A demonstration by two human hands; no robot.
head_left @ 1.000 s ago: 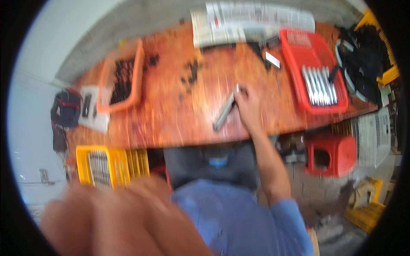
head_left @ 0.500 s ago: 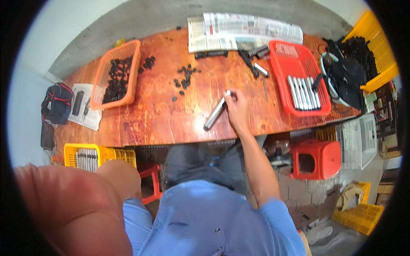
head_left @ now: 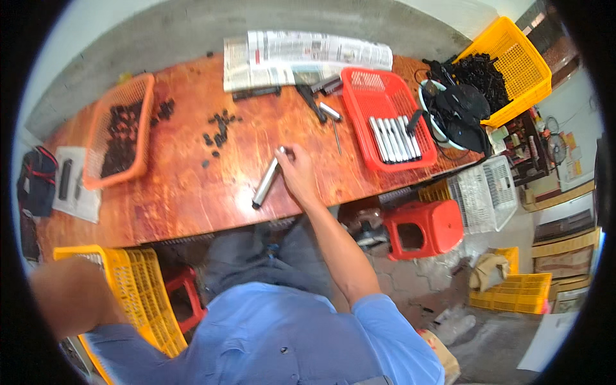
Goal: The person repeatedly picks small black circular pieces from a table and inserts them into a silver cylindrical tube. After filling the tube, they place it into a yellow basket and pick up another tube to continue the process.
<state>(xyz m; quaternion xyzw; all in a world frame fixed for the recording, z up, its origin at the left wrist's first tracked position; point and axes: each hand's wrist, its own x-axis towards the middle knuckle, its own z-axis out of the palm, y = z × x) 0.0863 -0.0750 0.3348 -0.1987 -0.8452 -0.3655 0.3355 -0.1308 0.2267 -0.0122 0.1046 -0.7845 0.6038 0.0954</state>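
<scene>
My right hand (head_left: 296, 172) is closed around the upper end of a silver metal tube (head_left: 267, 182), thumb and fingers pinching it. The tube slants down to the left over the wooden table (head_left: 186, 186), its lower end black. My left arm (head_left: 74, 295) shows only as a blurred, bent shape at the left edge; the hand itself cannot be made out. Left of the tube lie scattered small black pieces (head_left: 220, 133). Right of my hand are a thin metal rod (head_left: 337, 137) and a short silver piece (head_left: 330, 111).
A red basket (head_left: 367, 160) holds several silver tubes (head_left: 395, 138). An orange basket (head_left: 91, 179) holds black pieces. Newspapers (head_left: 321, 48) lie at the back. A yellow crate (head_left: 536, 67) of black parts stands far right, a red stool (head_left: 443, 224) below. Another yellow crate (head_left: 144, 282) is at left.
The whole view has shifted, so the table things sit further left in the picture. My left arm has drawn back toward the left edge. My right hand keeps its hold on the tube.
</scene>
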